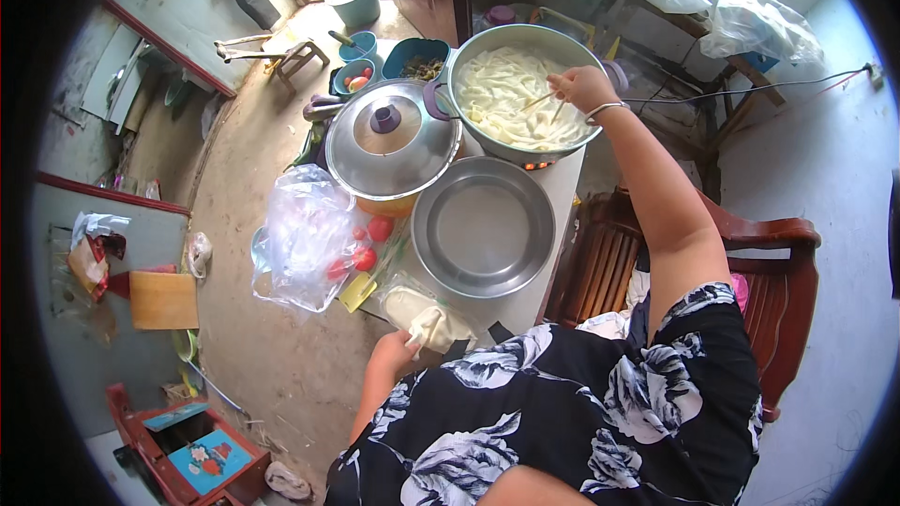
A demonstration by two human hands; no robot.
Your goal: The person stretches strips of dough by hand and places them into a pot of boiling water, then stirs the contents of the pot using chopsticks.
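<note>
Wide noodles (513, 88) fill a large two-handled pot (485, 139) at the table's far right corner. Over its right side, my right hand (583, 89) holds a pair of chopsticks (540, 102) whose tips are down among the noodles. My left hand (398, 349), at the near edge of the table, grips a piece of pale dough or cloth (439, 327); which it is I cannot tell. An empty steel basin (483, 227) sits between the two hands. Left of the pot, a metal lid (394, 138) with a dark knob covers another vessel.
Tomatoes (364, 258) and a clear plastic bag (306, 239) are at the table's left edge, near a yellow scraper-like tool (358, 292). Small blue bowls (358, 46) and a teal container (401, 60) stand at the back. A wooden bench (598, 260) is on the right.
</note>
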